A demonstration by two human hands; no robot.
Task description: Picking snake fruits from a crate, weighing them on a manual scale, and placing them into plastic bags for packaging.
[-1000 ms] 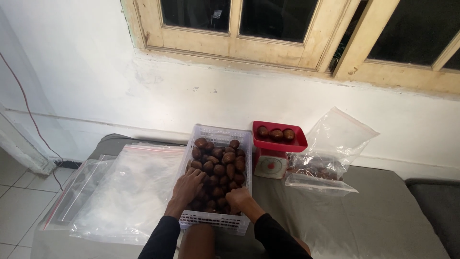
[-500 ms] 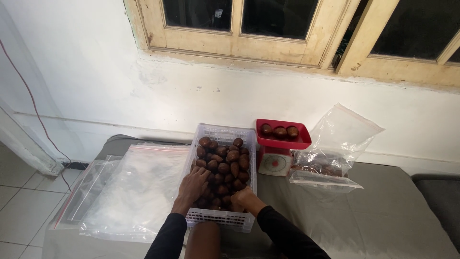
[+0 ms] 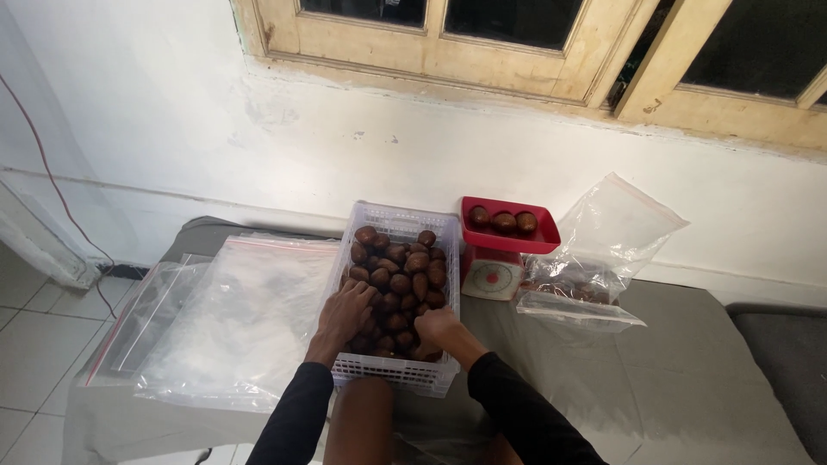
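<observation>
Both hands are down in the white basket (image 3: 372, 368), which sits on the bench (image 3: 689, 379) in front of the person and is heaped with brown fruit (image 3: 398, 280). The left hand (image 3: 345, 314) lies palm down on the pile at the basket's near left, its fingers (image 3: 357, 295) spread and curled loosely over several fruits; whether any is actually gripped cannot be told from here. The right hand (image 3: 438, 331) is at the basket's near right, its fingers tucked into the pile and closed around what looks like one or two fruits, though the hold itself is hidden.

Just right of the basket stands a small scale with a red tray (image 3: 510, 238) holding three fruits. Further right of the basket lies a clear zip bag (image 3: 603, 250) with some fruit in its bottom. Left of the basket, flat clear bags (image 3: 233, 319) are spread in a stack.

Gathering here probably goes best by cupping a few fruits at a time rather than digging deep, so the scaly skins are not crushed and none roll over the basket's low rim. Keeping one hand steady on the pile should stop the light basket sliding.
</observation>
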